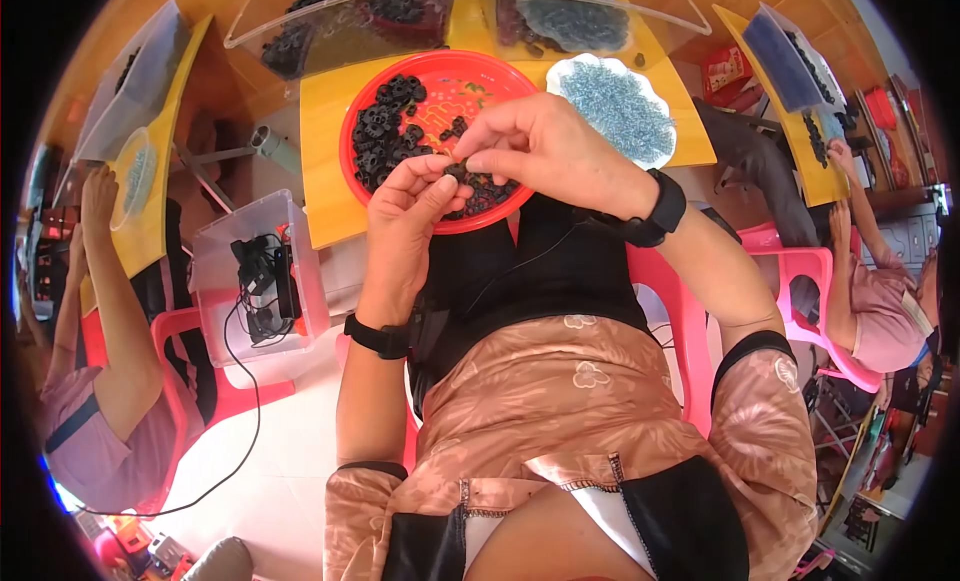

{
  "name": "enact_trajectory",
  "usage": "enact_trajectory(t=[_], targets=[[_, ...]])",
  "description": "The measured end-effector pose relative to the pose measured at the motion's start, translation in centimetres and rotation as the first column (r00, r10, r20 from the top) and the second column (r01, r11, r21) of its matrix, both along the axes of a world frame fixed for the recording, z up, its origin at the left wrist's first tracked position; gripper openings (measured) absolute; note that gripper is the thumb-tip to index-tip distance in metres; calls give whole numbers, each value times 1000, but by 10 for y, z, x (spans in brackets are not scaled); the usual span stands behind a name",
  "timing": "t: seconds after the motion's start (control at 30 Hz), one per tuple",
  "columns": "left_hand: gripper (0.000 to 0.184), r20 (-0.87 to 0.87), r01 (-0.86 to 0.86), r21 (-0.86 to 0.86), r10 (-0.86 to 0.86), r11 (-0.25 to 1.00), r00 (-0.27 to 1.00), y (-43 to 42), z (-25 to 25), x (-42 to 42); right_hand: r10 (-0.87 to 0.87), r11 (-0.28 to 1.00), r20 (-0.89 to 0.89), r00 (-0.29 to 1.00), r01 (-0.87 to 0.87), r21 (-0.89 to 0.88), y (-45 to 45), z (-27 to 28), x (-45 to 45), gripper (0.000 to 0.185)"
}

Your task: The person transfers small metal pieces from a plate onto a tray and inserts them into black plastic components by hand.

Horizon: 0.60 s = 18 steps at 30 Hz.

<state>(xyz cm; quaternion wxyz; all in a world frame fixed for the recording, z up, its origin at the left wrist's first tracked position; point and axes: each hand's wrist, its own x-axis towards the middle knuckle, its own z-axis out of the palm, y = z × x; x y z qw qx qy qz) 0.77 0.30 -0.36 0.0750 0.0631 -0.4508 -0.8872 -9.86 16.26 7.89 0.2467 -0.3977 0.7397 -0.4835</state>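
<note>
My left hand (420,189) and my right hand (535,153) meet over the front part of a red round tray (515,81). Between the fingertips of both is a small dark piece (456,171), too small to make out fully. Both hands are closed in a pinch on it. A heap of black ring-like parts (385,131) fills the left side of the tray, and smaller dark pieces (490,193) lie at its front, partly hidden by my hands. Right of the tray, a white scalloped dish (655,153) holds many small bluish, shiny pieces (615,106).
Clear plastic bins (345,51) with black parts stand behind the tray on the yellow table (325,206). A clear box (262,331) with cables and black adapters is at my left. Co-workers sit either side, one on the left (110,381), one on the right (885,311).
</note>
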Motion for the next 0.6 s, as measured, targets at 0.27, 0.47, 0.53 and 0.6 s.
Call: enact_trajectory(t=[0.27, 0.47, 0.53, 0.6], targets=[[15, 14, -3, -144, 5, 990, 1000, 4, 5, 0, 7, 1000, 36, 999, -6, -21, 0, -8, 0, 16], [13, 28, 62, -234, -57, 970, 998, 6, 8, 1, -13, 1000, 38, 999, 13, -3, 4, -18, -1, 19], [13, 11, 57, -237, -56, 970, 998, 6, 8, 1, -38, 999, 16, 999, 37, 16, 9, -19, -2, 19], [13, 1, 62, -246, -64, 967, 998, 8, 9, 1, -22, 998, 11, 1000, 21, 66, 12, -15, -2, 17]])
